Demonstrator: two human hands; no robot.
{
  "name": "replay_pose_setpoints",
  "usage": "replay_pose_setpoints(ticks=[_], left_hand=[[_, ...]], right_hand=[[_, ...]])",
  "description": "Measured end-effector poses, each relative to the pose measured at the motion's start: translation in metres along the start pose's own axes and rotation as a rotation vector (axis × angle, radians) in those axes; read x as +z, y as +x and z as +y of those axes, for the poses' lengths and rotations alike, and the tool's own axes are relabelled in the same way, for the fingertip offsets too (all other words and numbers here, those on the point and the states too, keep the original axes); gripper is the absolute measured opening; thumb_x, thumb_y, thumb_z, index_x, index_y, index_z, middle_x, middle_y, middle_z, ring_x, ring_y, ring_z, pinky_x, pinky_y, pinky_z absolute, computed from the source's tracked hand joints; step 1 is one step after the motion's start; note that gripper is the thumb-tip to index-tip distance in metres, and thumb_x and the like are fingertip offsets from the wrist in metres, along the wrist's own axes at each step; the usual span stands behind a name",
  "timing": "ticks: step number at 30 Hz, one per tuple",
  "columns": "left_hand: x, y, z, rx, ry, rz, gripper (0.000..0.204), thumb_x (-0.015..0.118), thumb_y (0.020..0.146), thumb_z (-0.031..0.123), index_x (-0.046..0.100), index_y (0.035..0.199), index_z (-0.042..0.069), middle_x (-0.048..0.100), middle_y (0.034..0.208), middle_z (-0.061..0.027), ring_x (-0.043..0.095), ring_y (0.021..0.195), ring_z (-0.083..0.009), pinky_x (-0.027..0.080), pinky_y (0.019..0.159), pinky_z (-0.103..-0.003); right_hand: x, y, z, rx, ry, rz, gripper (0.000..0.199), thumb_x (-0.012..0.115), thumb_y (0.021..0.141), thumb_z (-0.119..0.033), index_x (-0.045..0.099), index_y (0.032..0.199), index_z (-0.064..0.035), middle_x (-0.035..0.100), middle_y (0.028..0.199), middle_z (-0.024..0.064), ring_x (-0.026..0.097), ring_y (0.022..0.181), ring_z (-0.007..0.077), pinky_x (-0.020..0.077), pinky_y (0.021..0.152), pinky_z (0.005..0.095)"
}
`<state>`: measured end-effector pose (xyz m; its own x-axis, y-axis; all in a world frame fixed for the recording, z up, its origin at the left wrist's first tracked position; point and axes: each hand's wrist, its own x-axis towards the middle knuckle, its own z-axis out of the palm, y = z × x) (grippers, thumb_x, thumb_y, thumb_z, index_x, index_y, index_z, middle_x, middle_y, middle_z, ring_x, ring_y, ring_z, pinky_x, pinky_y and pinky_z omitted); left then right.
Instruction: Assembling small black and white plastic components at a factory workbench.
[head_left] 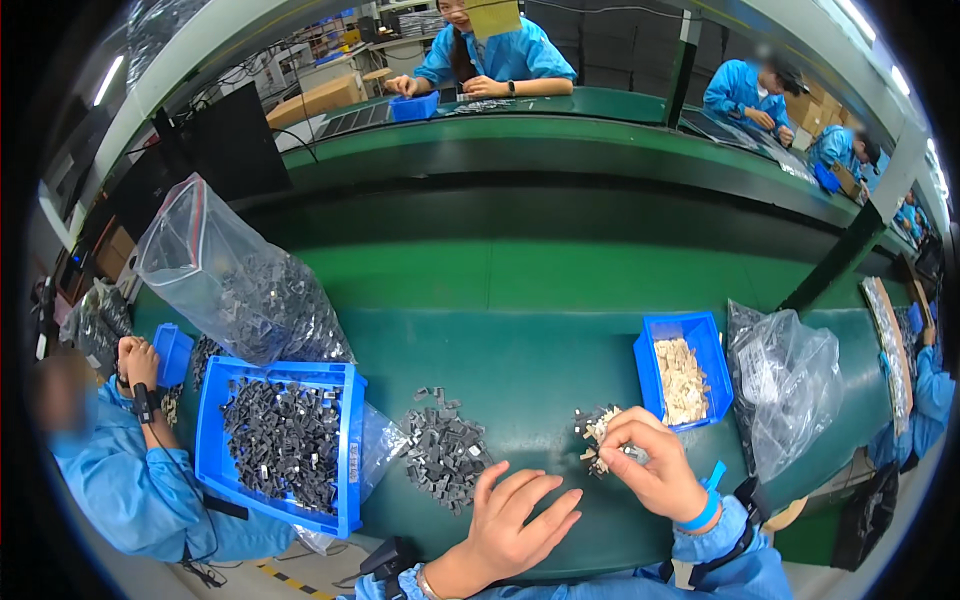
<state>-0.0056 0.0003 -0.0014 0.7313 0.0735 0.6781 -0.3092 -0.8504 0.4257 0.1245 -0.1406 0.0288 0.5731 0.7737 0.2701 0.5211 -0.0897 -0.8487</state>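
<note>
Small parts (597,430), dark and beige mixed, lie in a little heap on the green tabletop (540,350), under my right hand (655,465). Its grip is pinched on one piece, best kept light at the fingertips. My left hand (520,520) rests flat, holding nothing. Just beside stands a blue bin (648,365) of beige pieces; a loose dark pile (445,450) crowds my left.

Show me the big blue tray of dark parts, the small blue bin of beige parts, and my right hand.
Big blue tray (352,440), head view, on its right wall.
Small blue bin (646,375), head view, on its left wall.
Right hand (655,460), head view, on the back of the hand.
</note>
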Motion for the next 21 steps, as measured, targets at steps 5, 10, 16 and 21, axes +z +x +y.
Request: replay_pose_setpoints(ticks=[5, 10, 16, 21], left_hand=[[0.018, -0.013, -0.008, 0.021, -0.051, 0.046, 0.029, 0.074, 0.058, 0.009, 0.064, 0.085, 0.012, 0.058, 0.088, -0.0043, 0.055, 0.079, -0.0202, 0.041, 0.078, -0.038], [0.025, -0.012, -0.011, 0.043, -0.076, 0.073, 0.028, 0.073, 0.058, 0.006, 0.063, 0.083, 0.011, 0.059, 0.085, -0.0046, 0.057, 0.076, -0.0205, 0.044, 0.074, -0.037], [0.023, -0.019, -0.012, 0.053, -0.093, 0.076, 0.025, 0.071, 0.058, 0.004, 0.063, 0.081, 0.008, 0.059, 0.082, -0.0047, 0.058, 0.072, -0.0202, 0.046, 0.071, -0.036], [0.026, -0.003, -0.007, 0.145, -0.162, 0.125, 0.017, 0.065, 0.063, 0.002, 0.059, 0.080, 0.001, 0.055, 0.082, -0.0110, 0.054, 0.073, -0.0276, 0.044, 0.066, -0.039]], right_hand=[[0.029, -0.015, 0.017, 0.011, 0.004, 0.269, 0.009, 0.065, 0.074, -0.005, 0.057, 0.076, -0.0021, 0.055, 0.082, 0.0096, 0.053, 0.076, 0.0226, 0.0417, 0.067, 0.0317], [0.034, -0.009, 0.025, -0.109, -0.078, 0.263, 0.012, 0.068, 0.070, -0.005, 0.057, 0.074, -0.0028, 0.058, 0.077, 0.0085, 0.054, 0.073, 0.0232, 0.0429, 0.064, 0.0319], [0.042, -0.014, 0.016, -0.054, -0.036, 0.266, 0.010, 0.066, 0.072, -0.003, 0.057, 0.075, -0.0008, 0.059, 0.074, 0.0095, 0.056, 0.062, 0.0203, 0.0434, 0.054, 0.0288], [0.040, -0.021, 0.022, 0.029, -0.078, 0.386, 0.009, 0.065, 0.071, -0.002, 0.057, 0.072, -0.0009, 0.060, 0.074, 0.0102, 0.058, 0.069, 0.0204, 0.0449, 0.063, 0.0295]])
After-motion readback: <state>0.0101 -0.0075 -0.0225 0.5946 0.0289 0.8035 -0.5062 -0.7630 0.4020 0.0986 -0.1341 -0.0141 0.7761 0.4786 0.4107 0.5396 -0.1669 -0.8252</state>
